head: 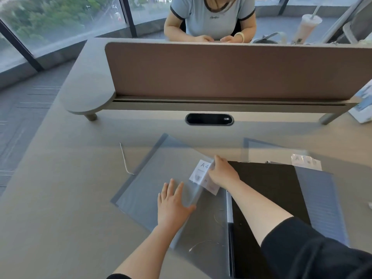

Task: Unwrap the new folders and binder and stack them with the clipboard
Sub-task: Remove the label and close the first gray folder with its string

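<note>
A grey translucent folder (149, 178) lies tilted on the desk, partly inside a clear plastic wrapper (203, 224) with a white "A4" label (201, 171). My left hand (173, 204) presses flat on the folder, fingers spread. My right hand (222, 173) pinches the wrapper's edge by the label. To the right lies a black binder (267, 190), with another grey folder (322, 202) over its right part. A clear folder (267, 153) with a small wrapped label (306, 161) lies behind the binder.
A brown divider panel (221, 71) on a raised shelf blocks the far side; a person sits behind it. A black cable port (209, 119) sits in the desk. A thin plastic strip (125, 160) lies left of the folder. A white box (362, 105) stands at the right edge.
</note>
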Demonstrator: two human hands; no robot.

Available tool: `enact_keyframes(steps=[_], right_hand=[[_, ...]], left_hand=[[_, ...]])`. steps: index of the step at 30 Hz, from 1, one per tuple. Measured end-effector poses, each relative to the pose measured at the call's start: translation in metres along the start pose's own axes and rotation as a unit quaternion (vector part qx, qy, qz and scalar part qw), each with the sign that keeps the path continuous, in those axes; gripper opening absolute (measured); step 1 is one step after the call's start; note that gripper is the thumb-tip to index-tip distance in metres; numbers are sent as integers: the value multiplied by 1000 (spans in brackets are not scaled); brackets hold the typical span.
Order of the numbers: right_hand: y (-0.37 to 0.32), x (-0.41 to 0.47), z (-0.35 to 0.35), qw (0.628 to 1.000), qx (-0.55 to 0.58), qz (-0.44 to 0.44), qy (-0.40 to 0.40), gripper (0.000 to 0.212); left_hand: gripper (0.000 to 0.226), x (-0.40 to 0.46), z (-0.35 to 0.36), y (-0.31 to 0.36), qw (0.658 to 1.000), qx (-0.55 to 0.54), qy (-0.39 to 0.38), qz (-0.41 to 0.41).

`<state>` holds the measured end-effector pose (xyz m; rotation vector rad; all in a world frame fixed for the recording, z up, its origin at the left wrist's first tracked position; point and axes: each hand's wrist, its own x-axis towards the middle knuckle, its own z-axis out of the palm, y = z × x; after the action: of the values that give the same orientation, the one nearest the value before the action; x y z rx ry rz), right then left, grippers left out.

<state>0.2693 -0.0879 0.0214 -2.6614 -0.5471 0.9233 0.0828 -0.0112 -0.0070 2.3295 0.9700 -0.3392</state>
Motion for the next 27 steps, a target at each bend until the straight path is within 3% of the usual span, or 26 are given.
enact_keyframes(steps=[6, 11, 16, 27], right_hand=[[0, 7, 0, 999, -1, 20, 30, 26], [-6, 9, -13, 996, 92, 12, 14, 44], [-17, -2, -24, 981, 186, -20, 51, 26], [-80, -53, -44, 925, 341, -124, 110, 12]], left_hand=[[88, -1, -1, 0, 1000, -12, -4, 0], [90, -2, -7, 0, 999, -50, -17, -14], [91, -7, -18, 2, 995, -101, -17, -21], [92, -20, -63, 10, 982, -171, 81, 23]])
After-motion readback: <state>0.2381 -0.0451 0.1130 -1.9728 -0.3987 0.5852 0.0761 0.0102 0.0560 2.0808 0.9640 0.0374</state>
